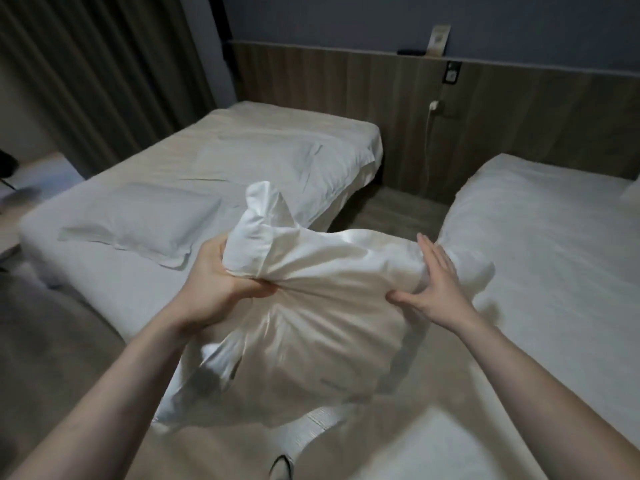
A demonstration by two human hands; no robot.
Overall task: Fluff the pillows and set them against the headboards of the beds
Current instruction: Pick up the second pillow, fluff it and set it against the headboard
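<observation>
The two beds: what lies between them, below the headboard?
Head view: bare floor between left bed and right bed, with a cable hanging down the headboard.

No legible text anywhere.

Two pillows [138, 220] lie on the left bed [114, 285]; the right bed [554, 271] stands apart, the headboard panel [485, 109] behind both.

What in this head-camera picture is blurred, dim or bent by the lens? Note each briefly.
Head view: dim room light, with the corners darker; the held pillow is brightest, and its lower edge is smeared by motion; the right hand is slightly soft, the left hand sharper; the wide lens bows the headboard ledge and the curtain lines.
</observation>
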